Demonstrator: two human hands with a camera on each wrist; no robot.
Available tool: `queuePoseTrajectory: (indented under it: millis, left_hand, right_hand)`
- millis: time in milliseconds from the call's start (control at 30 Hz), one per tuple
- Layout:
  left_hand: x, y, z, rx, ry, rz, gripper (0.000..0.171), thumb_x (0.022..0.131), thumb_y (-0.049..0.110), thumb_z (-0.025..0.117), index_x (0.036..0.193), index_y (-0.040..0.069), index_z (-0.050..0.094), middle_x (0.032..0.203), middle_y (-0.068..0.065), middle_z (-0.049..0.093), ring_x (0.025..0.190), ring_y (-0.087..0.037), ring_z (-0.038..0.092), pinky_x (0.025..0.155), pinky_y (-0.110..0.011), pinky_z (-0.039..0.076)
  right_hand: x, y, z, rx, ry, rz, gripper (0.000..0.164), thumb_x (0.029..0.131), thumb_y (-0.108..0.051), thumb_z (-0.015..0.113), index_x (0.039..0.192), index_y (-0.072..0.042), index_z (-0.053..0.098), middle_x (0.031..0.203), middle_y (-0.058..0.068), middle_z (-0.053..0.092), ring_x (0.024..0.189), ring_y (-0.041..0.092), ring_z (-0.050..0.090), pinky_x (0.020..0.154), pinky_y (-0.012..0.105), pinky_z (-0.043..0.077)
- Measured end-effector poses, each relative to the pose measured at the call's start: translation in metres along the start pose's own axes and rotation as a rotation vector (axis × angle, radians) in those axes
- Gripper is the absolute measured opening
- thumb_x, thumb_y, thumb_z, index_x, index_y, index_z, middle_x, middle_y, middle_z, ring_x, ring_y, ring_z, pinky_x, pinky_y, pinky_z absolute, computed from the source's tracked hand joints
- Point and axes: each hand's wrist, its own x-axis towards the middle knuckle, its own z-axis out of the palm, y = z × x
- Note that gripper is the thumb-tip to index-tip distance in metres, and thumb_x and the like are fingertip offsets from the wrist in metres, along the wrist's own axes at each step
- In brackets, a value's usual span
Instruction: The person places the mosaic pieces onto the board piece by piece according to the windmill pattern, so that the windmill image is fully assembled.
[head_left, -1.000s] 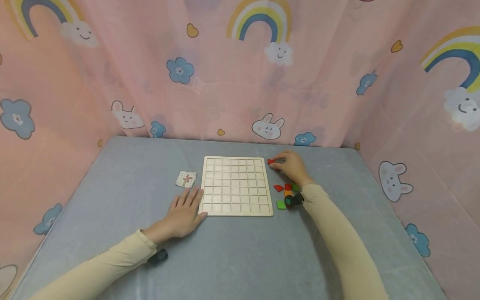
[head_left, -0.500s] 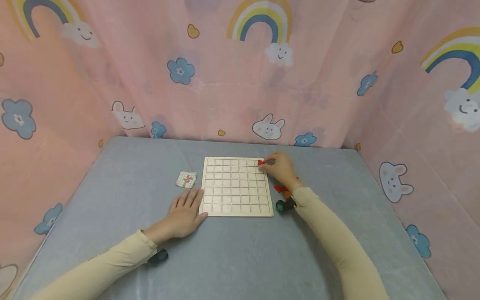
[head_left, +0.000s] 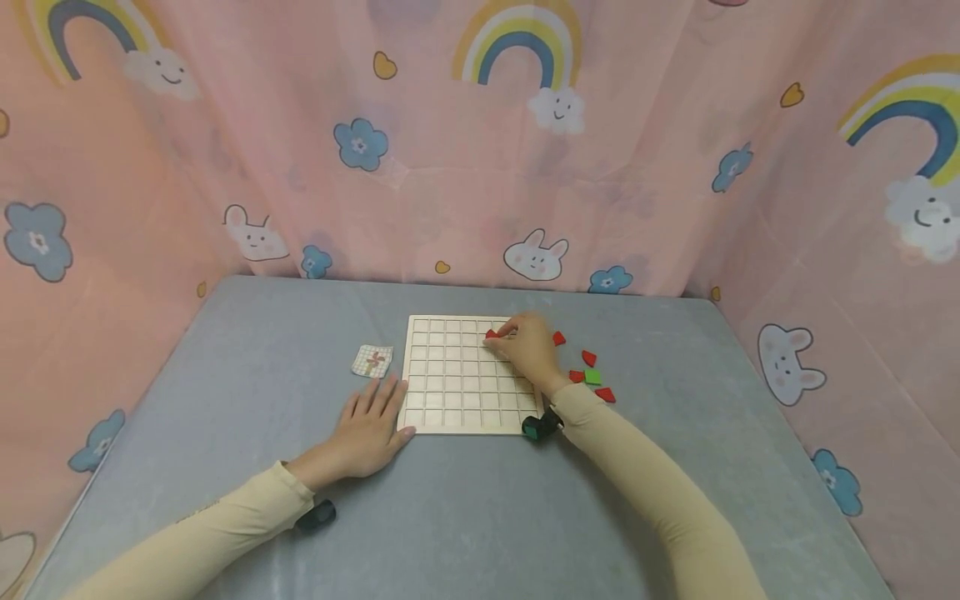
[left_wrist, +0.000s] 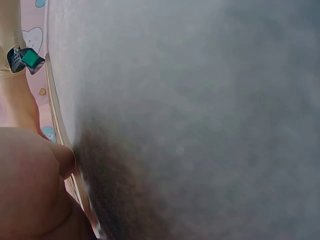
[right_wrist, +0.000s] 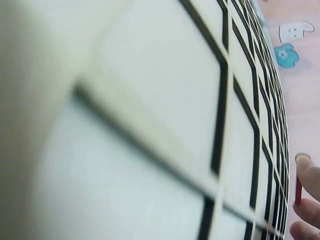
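My right hand (head_left: 531, 352) pinches a small red tile (head_left: 491, 334) between thumb and fingers over the upper right part of the wooden grid board (head_left: 450, 375). In the right wrist view the red tile (right_wrist: 298, 191) appears edge-on between the fingertips (right_wrist: 311, 177), just off the board's surface. My left hand (head_left: 369, 429) lies with its fingers spread at the board's lower left edge, fingertips and thumb touching the rim. The left wrist view shows part of that hand (left_wrist: 30, 185) close up, with the fingers mostly hidden.
Right of the board lie several loose red tiles (head_left: 589, 358) and a green tile (head_left: 592, 377); the right forearm may hide others. A paper card (head_left: 372, 361) with a printed pinwheel pattern lies left of the board. A pink curtain (head_left: 420, 200) stands behind the grey table (head_left: 465, 517).
My right hand has carried the red tile leftward from beside the board's upper right corner to over its grid. The left hand has stayed in place.
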Motion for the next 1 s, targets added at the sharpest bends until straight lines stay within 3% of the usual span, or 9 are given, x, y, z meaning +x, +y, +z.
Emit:
queuePoseTrajectory:
  millis: [300, 433, 667, 900, 1000]
  left_hand:
    - [0.003, -0.004, 0.005, 0.025, 0.007, -0.006, 0.075, 0.112, 0.036, 0.050, 0.166, -0.006, 0.019, 0.174, -0.029, 0.013, 0.160, -0.054, 0.007, 0.122, -0.073, 0.011]
    - [0.003, -0.004, 0.004, 0.029, -0.007, -0.015, 0.075, 0.113, 0.038, 0.047, 0.167, -0.004, 0.017, 0.175, -0.028, 0.012, 0.160, -0.052, 0.005, 0.123, -0.072, 0.010]
    - [0.005, -0.007, 0.007, 0.038, -0.001, -0.007, 0.076, 0.113, 0.039, 0.048, 0.167, -0.004, 0.017, 0.175, -0.026, 0.011, 0.160, -0.052, 0.005, 0.122, -0.073, 0.012]
    - [0.005, -0.008, 0.008, 0.033, 0.003, -0.005, 0.076, 0.113, 0.039, 0.048, 0.167, -0.004, 0.017, 0.175, -0.027, 0.012, 0.160, -0.053, 0.006, 0.122, -0.073, 0.012]
    - [0.005, -0.007, 0.008, 0.031, -0.001, -0.011, 0.077, 0.112, 0.040, 0.048, 0.167, -0.003, 0.017, 0.175, -0.026, 0.011, 0.160, -0.052, 0.005, 0.122, -0.072, 0.012]
  right_hand:
    - [0.000, -0.015, 0.015, 0.031, 0.026, -0.001, 0.028, 0.084, -0.025, 0.092, 0.087, -0.001, 0.078, 0.098, 0.014, 0.072, 0.102, 0.034, 0.064, 0.094, 0.046, 0.049]
    - [-0.001, -0.021, 0.019, 0.018, 0.014, -0.004, 0.028, 0.085, -0.024, 0.091, 0.088, 0.001, 0.078, 0.100, 0.015, 0.071, 0.106, 0.036, 0.063, 0.100, 0.048, 0.047]
    - [-0.001, -0.026, 0.024, -0.053, 0.014, 0.014, 0.030, 0.086, -0.028, 0.091, 0.085, -0.001, 0.078, 0.102, 0.016, 0.070, 0.108, 0.036, 0.064, 0.098, 0.050, 0.050]
    - [-0.001, -0.030, 0.027, -0.161, 0.030, -0.014, 0.037, 0.085, -0.034, 0.091, 0.072, -0.006, 0.072, 0.090, 0.012, 0.068, 0.099, 0.034, 0.064, 0.089, 0.047, 0.049]
    - [-0.001, -0.030, 0.027, -0.152, 0.026, -0.028, 0.040, 0.083, -0.037, 0.092, 0.068, -0.008, 0.070, 0.089, 0.011, 0.067, 0.097, 0.033, 0.064, 0.088, 0.047, 0.049]
